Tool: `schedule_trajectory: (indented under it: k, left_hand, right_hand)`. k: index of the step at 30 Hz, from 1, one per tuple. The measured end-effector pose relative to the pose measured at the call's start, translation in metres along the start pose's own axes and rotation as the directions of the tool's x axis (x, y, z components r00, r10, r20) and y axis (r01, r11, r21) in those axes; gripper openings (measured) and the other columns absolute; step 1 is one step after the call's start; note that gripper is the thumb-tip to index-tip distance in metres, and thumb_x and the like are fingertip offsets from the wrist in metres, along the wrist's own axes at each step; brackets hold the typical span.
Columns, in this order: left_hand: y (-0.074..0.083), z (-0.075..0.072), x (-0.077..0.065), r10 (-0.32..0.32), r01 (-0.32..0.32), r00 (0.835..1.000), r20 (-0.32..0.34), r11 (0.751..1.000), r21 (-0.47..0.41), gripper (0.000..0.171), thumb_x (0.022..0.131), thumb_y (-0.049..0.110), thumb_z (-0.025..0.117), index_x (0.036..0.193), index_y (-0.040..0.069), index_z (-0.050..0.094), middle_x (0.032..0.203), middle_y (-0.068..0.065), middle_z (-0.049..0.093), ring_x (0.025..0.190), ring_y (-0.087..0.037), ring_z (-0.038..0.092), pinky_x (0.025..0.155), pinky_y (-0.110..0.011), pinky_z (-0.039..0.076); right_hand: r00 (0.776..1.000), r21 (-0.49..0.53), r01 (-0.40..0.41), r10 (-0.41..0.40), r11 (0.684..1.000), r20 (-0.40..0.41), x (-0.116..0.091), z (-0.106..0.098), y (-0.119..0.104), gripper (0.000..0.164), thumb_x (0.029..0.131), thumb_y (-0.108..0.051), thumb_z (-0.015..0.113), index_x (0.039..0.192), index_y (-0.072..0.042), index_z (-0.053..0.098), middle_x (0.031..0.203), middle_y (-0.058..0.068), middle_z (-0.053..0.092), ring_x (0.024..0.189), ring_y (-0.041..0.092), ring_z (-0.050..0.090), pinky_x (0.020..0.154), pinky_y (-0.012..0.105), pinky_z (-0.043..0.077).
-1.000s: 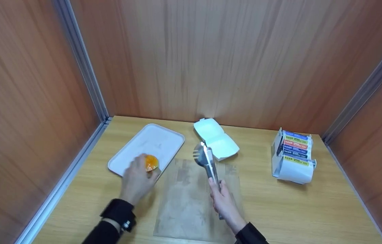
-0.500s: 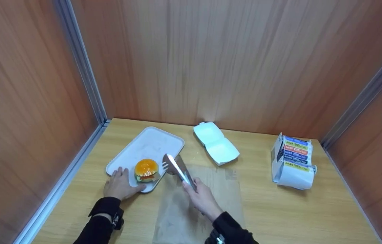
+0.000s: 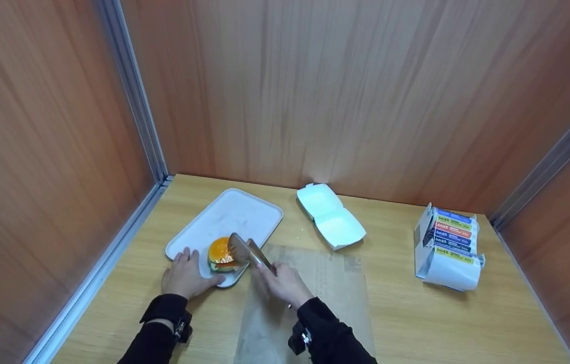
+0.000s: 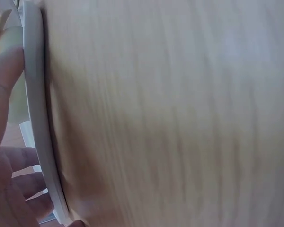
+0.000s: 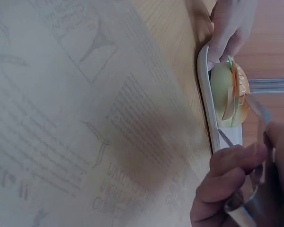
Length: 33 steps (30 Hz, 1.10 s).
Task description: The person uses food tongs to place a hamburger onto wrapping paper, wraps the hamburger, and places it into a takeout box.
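A hamburger (image 3: 218, 251) with a glossy orange-brown bun lies in the near part of a white tray (image 3: 237, 210). My left hand (image 3: 187, 275) rests on the tray's near left corner, fingers spread along the side and thumb at the front edge. In the left wrist view that thumb (image 4: 8, 66) crosses the tray rim. My right hand (image 3: 285, 284) grips metal serving tongs (image 3: 240, 248), their arms spread. One tip overlaps the bun's right side in the head view; in the right wrist view, the other (image 5: 226, 137) is lower, near the tray. Fillings show along the hamburger's side (image 5: 234, 90).
Brown printed paper (image 3: 310, 303) lies flat in front, right of the tray. An unfolded, pale hinged burger box (image 3: 333, 217) sits near the back wall. At the right stands a white holder (image 3: 449, 247) with coloured labels. Wooden walls enclose the table.
My left hand has gone from the hamburger to the tray corner. The tongs, earlier upright over the paper, have swung left and down to the hamburger with their arms spread.
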<state>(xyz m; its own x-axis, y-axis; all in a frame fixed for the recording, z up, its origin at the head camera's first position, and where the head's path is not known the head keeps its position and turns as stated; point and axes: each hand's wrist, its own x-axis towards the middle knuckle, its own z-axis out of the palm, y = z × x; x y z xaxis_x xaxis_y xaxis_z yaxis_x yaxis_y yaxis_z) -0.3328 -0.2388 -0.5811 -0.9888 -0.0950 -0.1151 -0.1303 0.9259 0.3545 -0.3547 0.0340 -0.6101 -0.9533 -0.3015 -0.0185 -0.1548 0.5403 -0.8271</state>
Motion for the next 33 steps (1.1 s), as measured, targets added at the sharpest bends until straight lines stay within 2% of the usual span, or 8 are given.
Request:
schedule_trajectory:
  k: [1,3,7,12,20,28,33]
  left_hand:
    - [0.001,0.000,0.000,0.000,0.000,1.000,0.000,1.000,-0.002,0.122,0.082,0.072,0.080,0.158,-0.013,0.038,0.168,-0.040,0.027,0.156,-0.058,0.029,0.123,-0.075,0.030]
    - [0.001,0.001,0.000,-0.002,0.003,1.000,0.003,1.000,-0.009,0.122,0.082,0.072,0.080,0.159,-0.012,0.037,0.169,-0.039,0.026,0.157,-0.057,0.028,0.123,-0.076,0.030]
    - [0.002,0.000,0.000,-0.017,0.018,1.000,0.021,1.000,-0.021,0.123,0.082,0.072,0.079,0.160,-0.012,0.035,0.170,-0.038,0.024,0.158,-0.057,0.026,0.123,-0.078,0.027]
    - [0.003,-0.001,0.000,-0.029,0.030,0.999,0.034,0.999,-0.025,0.124,0.082,0.074,0.078,0.161,-0.011,0.033,0.171,-0.037,0.021,0.159,-0.057,0.022,0.124,-0.078,0.024]
    - [0.005,-0.002,0.001,-0.030,0.032,0.999,0.038,0.999,-0.039,0.123,0.082,0.073,0.079,0.162,-0.010,0.033,0.172,-0.037,0.020,0.159,-0.056,0.022,0.123,-0.079,0.024]
    - [0.001,0.000,0.002,-0.026,0.028,0.999,0.039,0.998,-0.059,0.122,0.082,0.071,0.080,0.162,-0.008,0.034,0.172,-0.036,0.019,0.160,-0.056,0.021,0.123,-0.080,0.024]
    - [-0.001,0.000,0.000,-0.023,0.024,0.999,0.022,0.999,-0.047,0.122,0.081,0.070,0.081,0.161,-0.010,0.035,0.171,-0.037,0.022,0.158,-0.057,0.024,0.121,-0.080,0.028]
  right_hand:
    - [1.000,0.007,-0.017,0.017,1.000,0.015,0.000,-0.002,-0.002,0.053,0.106,-0.060,0.056,0.093,-0.010,0.065,0.069,-0.005,0.055,0.056,0.012,0.052,0.048,0.029,0.043]
    - [0.994,0.054,-0.093,0.090,0.994,0.057,-0.007,-0.010,-0.019,0.050,0.107,-0.055,0.059,0.093,-0.008,0.067,0.070,-0.004,0.055,0.057,0.012,0.051,0.049,0.027,0.041]
    - [0.972,0.120,-0.221,0.209,0.968,0.102,-0.025,-0.024,-0.056,0.046,0.108,-0.045,0.062,0.104,-0.001,0.072,0.078,0.002,0.060,0.062,0.013,0.047,0.052,0.025,0.036]
    - [0.953,0.135,-0.299,0.287,0.945,0.101,-0.030,-0.026,-0.065,0.044,0.108,-0.044,0.062,0.113,-0.002,0.073,0.088,0.006,0.068,0.062,0.011,0.047,0.053,0.024,0.036]
    - [0.955,0.215,-0.294,0.275,0.931,0.113,-0.028,-0.021,-0.051,0.039,0.109,-0.041,0.063,0.111,-0.003,0.071,0.078,0.000,0.060,0.057,0.009,0.046,0.050,0.022,0.037]
    - [0.957,0.246,-0.282,0.255,0.927,0.136,-0.031,-0.026,-0.057,0.043,0.109,-0.044,0.062,0.117,-0.003,0.072,0.080,0.000,0.061,0.058,0.010,0.048,0.051,0.022,0.039]
    - [0.961,0.258,-0.263,0.229,0.930,0.152,-0.033,-0.034,-0.055,0.046,0.109,-0.045,0.061,0.120,-0.002,0.073,0.074,-0.002,0.056,0.058,0.009,0.048,0.050,0.021,0.037]
